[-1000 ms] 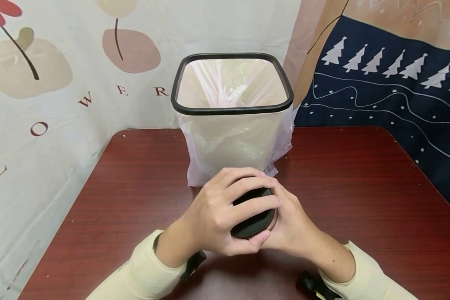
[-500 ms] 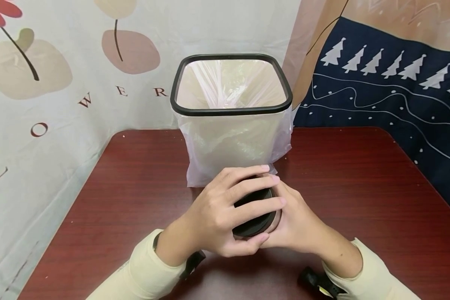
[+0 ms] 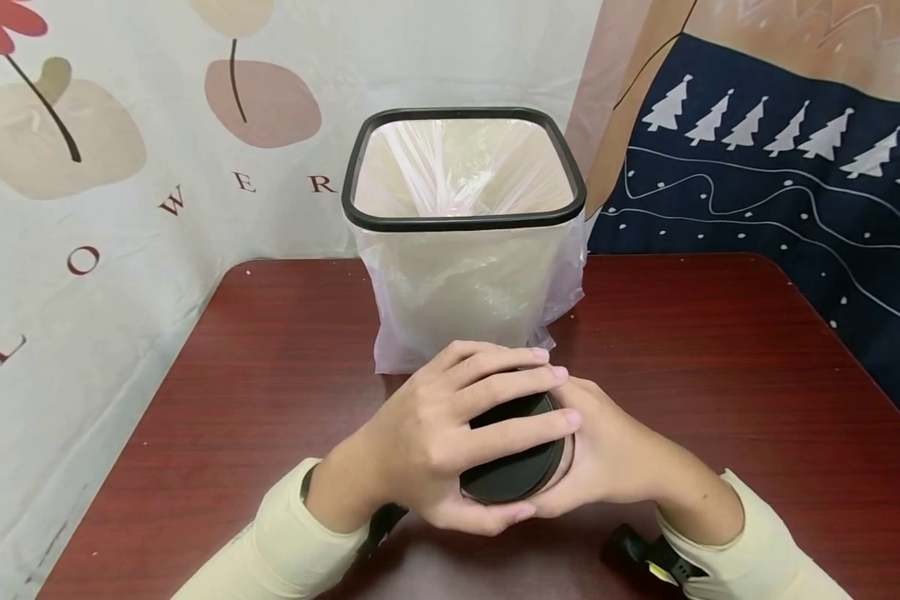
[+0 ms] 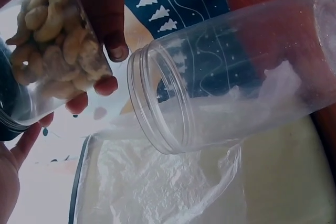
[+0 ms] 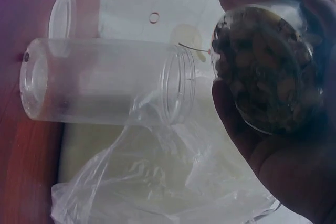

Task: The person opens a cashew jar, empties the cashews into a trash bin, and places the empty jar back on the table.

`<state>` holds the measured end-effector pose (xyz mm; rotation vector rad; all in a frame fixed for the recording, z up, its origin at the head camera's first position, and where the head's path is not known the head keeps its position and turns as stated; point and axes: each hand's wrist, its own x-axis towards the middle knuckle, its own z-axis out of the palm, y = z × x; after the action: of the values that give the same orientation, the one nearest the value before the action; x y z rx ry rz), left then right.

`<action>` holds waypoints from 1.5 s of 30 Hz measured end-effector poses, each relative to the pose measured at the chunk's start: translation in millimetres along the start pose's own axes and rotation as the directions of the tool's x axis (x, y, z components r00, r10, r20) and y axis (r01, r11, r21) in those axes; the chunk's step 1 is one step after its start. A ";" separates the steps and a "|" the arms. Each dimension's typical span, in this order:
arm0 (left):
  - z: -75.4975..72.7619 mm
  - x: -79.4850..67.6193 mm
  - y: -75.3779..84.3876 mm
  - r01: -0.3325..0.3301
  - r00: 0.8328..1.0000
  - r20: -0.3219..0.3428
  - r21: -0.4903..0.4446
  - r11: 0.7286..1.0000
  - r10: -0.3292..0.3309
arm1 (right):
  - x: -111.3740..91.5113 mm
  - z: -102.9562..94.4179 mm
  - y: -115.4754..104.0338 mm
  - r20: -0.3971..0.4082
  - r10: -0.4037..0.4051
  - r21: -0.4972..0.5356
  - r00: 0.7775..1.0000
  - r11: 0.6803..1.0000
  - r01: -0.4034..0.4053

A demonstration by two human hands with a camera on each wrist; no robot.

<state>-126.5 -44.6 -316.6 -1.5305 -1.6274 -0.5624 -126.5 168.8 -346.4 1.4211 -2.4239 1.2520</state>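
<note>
Both hands are on a clear jar of cashews (image 4: 60, 40) with a black lid (image 3: 513, 479). My left hand (image 3: 431, 442) grips the lid from above, its fingers spread across the top and the thumb at the near edge. Lower down, my right hand (image 3: 618, 454) is wrapped round the jar's body. Seen in the wrist views, an uncapped clear jar (image 5: 113, 80) stands on the table below the cashew jar. In the head view that lower jar is hidden by the hands. The cashew jar is tilted a little.
Beyond the hands stands a bin (image 3: 465, 283) lined with a thin plastic bag, its black rim (image 3: 465, 223) uppermost. A pale round lid (image 5: 62, 22) lies on the dark red table (image 3: 720, 358) beside the uncapped jar. Printed cloths hang behind.
Both hands and the cashew jar have shifted slightly right and towards me. More of the black lid shows between the left fingers. The bin has stayed put.
</note>
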 end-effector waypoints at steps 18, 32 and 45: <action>0.9 6.0 13.5 -0.106 0.993 0.051 0.007 0.994 0.105 | 0.9 -14.6 10.0 0.255 -0.261 0.237 0.931 0.950 0.201; 5.8 4.7 19.7 -0.182 0.982 0.059 0.045 0.982 0.179 | 3.0 -16.5 12.5 0.333 -0.360 0.238 0.872 0.926 0.292; 6.2 4.6 15.1 -0.146 0.989 0.031 0.033 0.989 0.145 | 2.0 -10.9 11.2 0.272 -0.274 0.223 0.922 0.950 0.217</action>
<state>-113.2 -34.5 -319.6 -1.6220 -1.5239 -0.4318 -139.7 177.4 -345.1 2.0353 -2.2416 1.3169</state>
